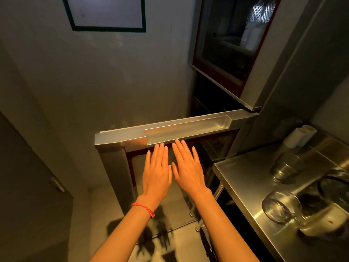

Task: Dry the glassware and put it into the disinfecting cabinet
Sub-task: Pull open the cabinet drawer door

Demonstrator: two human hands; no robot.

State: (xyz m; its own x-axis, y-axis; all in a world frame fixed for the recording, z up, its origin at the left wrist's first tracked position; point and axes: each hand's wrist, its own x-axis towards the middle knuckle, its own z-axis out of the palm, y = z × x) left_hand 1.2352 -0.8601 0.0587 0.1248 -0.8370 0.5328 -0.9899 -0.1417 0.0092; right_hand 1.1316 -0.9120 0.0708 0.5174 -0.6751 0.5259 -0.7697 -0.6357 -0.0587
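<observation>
Glassware sits on the steel counter (pixel 245 178) at right: one glass (pixel 281 207) nearest, another glass (pixel 285 167) beyond it. Left hand (pixel 156 173) and right hand (pixel 188 171), each grip released, fingers straight, lie flat against the cabinet door (pixel 120 137), which stands open.

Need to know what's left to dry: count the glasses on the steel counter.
2. One glass lies farther back on the steel counter, near the rolled white cloths; the other glass lies nearer the front edge. More may sit beyond the frame's right edge.
</observation>
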